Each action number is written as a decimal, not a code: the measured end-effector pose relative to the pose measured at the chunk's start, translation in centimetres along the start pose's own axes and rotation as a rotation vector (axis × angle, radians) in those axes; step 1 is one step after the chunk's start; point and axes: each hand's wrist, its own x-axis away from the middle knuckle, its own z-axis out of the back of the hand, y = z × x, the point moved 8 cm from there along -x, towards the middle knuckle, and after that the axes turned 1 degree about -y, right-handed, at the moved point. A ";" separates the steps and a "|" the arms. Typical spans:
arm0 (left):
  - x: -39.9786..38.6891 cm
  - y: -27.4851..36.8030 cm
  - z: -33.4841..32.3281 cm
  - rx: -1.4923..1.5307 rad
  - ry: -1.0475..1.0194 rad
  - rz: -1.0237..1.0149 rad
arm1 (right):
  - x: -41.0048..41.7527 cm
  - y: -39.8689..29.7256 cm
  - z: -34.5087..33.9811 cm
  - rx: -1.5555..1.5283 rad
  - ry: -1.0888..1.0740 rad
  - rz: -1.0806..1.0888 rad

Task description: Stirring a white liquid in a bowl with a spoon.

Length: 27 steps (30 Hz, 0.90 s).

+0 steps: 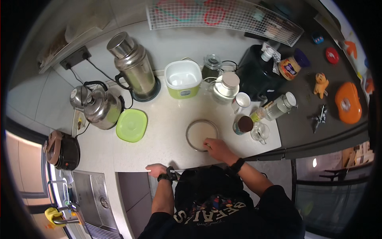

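My right hand (219, 150) is over the near right side of a round metal-rimmed vessel or lid (201, 121) on the white countertop (170, 128). Its fingers are curled around a small pale thing (208, 145), mostly hidden by the hand. Inside the rim the surface looks pale beige; whether it is liquid or glass I cannot tell. My left hand (156, 170) rests at the counter's front edge and holds nothing that I can see. A light green plastic lid (132, 125) lies farther left. Beyond the ring stands a green and white square container (182, 78), its top uncovered.
Steel kettles (101, 110) and a large thermos (134, 71) stand at the back left. On the right are a brown-lidded jar (244, 124), a white mug (241, 101), a glass cup (260, 132) and a bottle (280, 106). A sink (92, 197) lies at lower left.
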 end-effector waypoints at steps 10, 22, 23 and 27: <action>-0.7 -0.5 -1.2 -0.089 -0.032 -0.005 | -3.9 0.5 1.2 0.102 0.250 -0.019; 0.3 -0.1 -0.5 -0.197 -0.041 0.023 | 0.1 3.6 2.3 0.085 0.223 -0.190; 0.4 -0.2 -0.5 -0.213 -0.048 0.020 | 0.2 4.0 2.0 0.080 0.181 -0.216; -0.7 -0.3 -0.5 -0.190 -0.104 -0.021 | 0.3 2.2 1.9 0.118 0.115 -0.146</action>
